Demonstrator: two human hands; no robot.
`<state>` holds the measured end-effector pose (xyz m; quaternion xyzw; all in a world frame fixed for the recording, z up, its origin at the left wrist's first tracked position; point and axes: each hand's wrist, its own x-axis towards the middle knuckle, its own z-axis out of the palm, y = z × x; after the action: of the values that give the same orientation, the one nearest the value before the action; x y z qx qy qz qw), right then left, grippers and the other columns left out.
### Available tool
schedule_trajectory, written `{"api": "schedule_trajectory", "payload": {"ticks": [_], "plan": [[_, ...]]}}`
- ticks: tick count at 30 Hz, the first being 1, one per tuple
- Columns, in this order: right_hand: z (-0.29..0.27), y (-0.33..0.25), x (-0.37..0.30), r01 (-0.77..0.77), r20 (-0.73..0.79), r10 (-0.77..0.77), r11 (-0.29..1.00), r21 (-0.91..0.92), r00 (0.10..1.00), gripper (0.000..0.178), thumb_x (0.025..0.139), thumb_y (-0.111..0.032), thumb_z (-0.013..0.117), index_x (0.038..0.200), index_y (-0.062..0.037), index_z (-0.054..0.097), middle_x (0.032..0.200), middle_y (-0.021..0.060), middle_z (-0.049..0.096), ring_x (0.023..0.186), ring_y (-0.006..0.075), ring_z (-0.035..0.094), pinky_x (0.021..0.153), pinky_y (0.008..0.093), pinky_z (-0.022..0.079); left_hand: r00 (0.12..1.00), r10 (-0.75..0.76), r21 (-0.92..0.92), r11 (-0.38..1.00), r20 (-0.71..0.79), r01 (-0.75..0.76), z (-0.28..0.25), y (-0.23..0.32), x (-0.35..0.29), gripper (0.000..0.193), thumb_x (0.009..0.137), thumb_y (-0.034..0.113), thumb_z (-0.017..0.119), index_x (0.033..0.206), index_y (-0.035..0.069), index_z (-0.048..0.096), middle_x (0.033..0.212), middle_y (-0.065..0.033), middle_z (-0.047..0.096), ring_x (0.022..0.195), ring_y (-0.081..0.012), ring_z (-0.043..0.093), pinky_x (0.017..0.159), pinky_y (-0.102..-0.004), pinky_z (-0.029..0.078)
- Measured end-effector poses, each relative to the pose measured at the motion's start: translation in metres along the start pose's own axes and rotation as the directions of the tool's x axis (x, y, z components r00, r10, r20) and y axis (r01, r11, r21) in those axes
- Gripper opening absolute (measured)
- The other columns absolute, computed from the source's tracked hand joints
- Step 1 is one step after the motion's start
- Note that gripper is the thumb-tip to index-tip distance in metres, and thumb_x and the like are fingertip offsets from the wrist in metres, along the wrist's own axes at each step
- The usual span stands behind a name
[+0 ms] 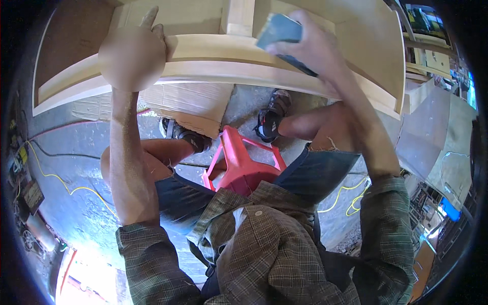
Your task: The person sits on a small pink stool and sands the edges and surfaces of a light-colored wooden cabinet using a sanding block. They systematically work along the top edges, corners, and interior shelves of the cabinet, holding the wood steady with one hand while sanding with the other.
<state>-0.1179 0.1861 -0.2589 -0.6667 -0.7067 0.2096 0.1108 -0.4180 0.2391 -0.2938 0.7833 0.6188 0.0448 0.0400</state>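
A pale wooden cabinet frame (pixel 213 71) with a cardboard-brown inside lies across the top of the view. My right hand (pixel 314 48) grips a dark green sanding block (pixel 279 33) at the frame's front rail, right of the middle post (pixel 240 15); the block is slightly blurred. On the left part of the same rail rests my left hand (pixel 133 58). A round blur covers most of it. Its visible fingers are stretched out toward the far side, and no held thing shows.
I sit with knees apart over a red plastic stool (pixel 244 165). Flattened cardboard (pixel 188 104) lies on the concrete floor beneath the frame. A yellow cord (pixel 79 189) runs along the left floor, and another yellow cord (pixel 353 201) loops at right. Boards (pixel 432 132) stand at right.
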Motion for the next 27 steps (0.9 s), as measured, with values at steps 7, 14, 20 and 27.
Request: {"api": "schedule_trajectory", "payload": {"ticks": [7,14,20,27], "plan": [[0.032,-0.066,0.046,0.215,-0.055,-0.22,0.974,-0.077,0.974,0.059,0.067,-0.043,0.076,0.104,-0.0037,0.053,0.091,0.0225,0.063,0.088,0.039,0.061,0.075,0.0435,0.048,0.993,-0.097,-0.143,0.984,0.071,0.107,-0.008,-0.003,-0.004,0.045,0.09,0.036,0.04,0.131,0.018,0.047,0.11,-0.0159,0.063,0.095,-0.0386,0.061,0.089,-0.0503,0.043],[0.072,-0.024,0.058,0.349,-0.044,-0.36,0.858,0.376,0.932,0.073,0.063,-0.051,0.078,0.112,-0.0029,0.053,0.094,0.0182,0.065,0.087,0.029,0.065,0.079,0.0417,0.05,0.998,0.065,-0.065,0.996,-0.018,-0.066,-0.003,0.001,0.002,0.048,0.09,0.037,0.042,0.135,0.021,0.044,0.093,-0.018,0.066,0.089,-0.0396,0.063,0.085,-0.0496,0.046],[0.032,-0.045,0.035,0.269,-0.063,-0.272,0.962,-0.053,0.96,0.074,0.064,-0.058,0.073,0.111,-0.003,0.055,0.093,0.0201,0.065,0.088,0.0301,0.065,0.08,0.043,0.05,0.995,-0.096,-0.245,0.964,0.024,0.099,-0.002,-0.004,-0.003,0.049,0.091,0.038,0.041,0.136,0.02,0.044,0.093,-0.0223,0.065,0.092,-0.0396,0.062,0.086,-0.049,0.044],[-0.119,0.145,-0.063,-0.013,-0.035,-0.009,0.806,-0.592,0.999,0.061,0.074,-0.046,0.072,0.118,-0.0081,0.053,0.095,0.0122,0.065,0.087,0.0297,0.064,0.076,0.0389,0.05,1.0,-0.009,-0.095,0.995,0.008,0.01,0.006,-0.009,0.005,0.046,0.092,0.037,0.042,0.134,0.02,0.047,0.102,-0.0224,0.063,0.098,-0.0396,0.061,0.086,-0.0475,0.045]]}}
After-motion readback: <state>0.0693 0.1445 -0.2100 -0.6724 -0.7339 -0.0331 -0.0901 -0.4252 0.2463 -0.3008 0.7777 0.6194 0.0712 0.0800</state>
